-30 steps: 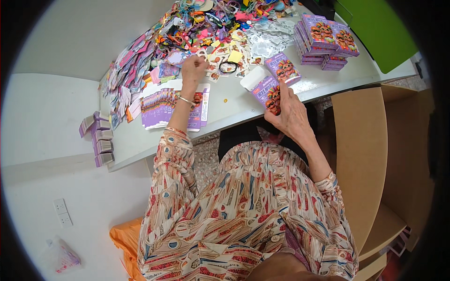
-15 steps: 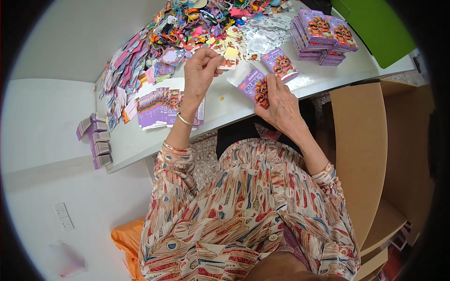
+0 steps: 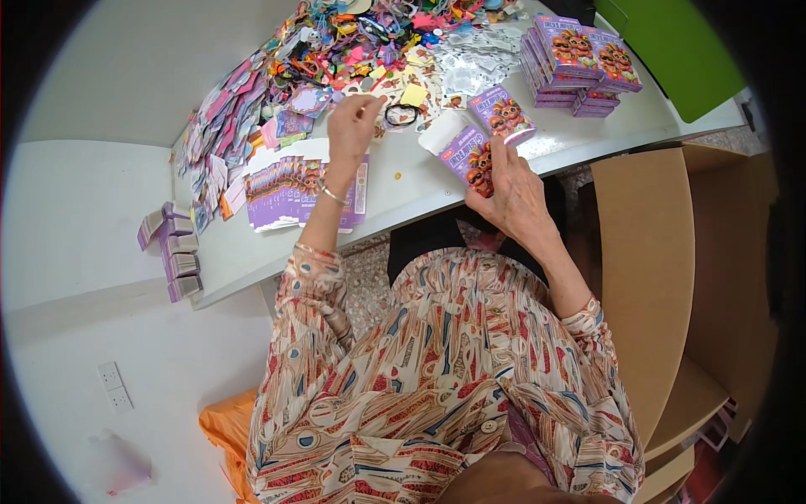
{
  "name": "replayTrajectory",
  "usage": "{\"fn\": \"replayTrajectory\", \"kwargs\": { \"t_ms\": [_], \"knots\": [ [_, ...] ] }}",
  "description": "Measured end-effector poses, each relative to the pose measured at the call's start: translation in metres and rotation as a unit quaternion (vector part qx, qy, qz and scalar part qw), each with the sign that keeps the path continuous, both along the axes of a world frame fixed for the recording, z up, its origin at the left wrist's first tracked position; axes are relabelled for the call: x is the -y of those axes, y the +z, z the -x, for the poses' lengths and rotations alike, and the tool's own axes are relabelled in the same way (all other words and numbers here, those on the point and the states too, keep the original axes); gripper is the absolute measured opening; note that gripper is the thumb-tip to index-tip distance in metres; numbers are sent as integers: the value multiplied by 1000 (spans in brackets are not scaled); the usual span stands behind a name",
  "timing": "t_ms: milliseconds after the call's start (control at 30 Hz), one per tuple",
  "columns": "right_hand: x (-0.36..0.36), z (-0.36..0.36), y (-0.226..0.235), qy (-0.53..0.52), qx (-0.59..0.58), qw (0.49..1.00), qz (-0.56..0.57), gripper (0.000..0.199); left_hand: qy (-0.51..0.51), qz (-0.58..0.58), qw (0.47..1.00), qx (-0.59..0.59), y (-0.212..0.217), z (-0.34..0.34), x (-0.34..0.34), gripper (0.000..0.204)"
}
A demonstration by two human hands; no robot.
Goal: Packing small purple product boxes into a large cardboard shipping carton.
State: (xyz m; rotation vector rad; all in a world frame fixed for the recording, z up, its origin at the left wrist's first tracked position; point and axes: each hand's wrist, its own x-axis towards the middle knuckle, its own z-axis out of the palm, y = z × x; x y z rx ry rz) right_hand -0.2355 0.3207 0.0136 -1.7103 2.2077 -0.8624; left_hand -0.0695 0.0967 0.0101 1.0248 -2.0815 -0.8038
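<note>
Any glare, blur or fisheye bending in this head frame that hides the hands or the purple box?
Head view: even light; table edges bow toward the black rim; glare patch beside the purple box; left hand and right hand sharp; small pile items too fine to resolve.

On the counter (image 3: 403, 181), the right hand (image 3: 514, 189) grips an open small box (image 3: 466, 153) near the front edge, with a second box (image 3: 501, 113) just behind it. The left hand (image 3: 353, 126) reaches farther back, at the front edge of a heap of small trinkets (image 3: 353, 42). A fan of flat cards (image 3: 290, 191) lies left of that arm. Stacked boxes (image 3: 581, 57) sit at the far right. A cardboard carton (image 3: 663, 277) stands right of the person.
</note>
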Motion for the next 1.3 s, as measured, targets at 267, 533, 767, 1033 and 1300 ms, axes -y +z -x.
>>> {"fn": "replayTrajectory", "kwargs": {
  "t_ms": [267,533,767,1033,1300],
  "knots": [
    [-4,0,1,-5,-11,1000,-15,76,36,219,969,105,-50,10,17,16],
    [-6,4,0,-9,10,1000,-14,76,-35,-32,999,-23,10,22,-13,15],
    [-18,13,5,-25,20,999,-14,75,-196,-248,947,54,4,26,-27,17],
    [-20,15,3,-39,16,999,-10,76,-160,129,973,106,-19,96,10,22],
    [-21,18,-1,-45,25,999,-17,75,-115,183,961,172,-41,125,19,21]
  ]
}}
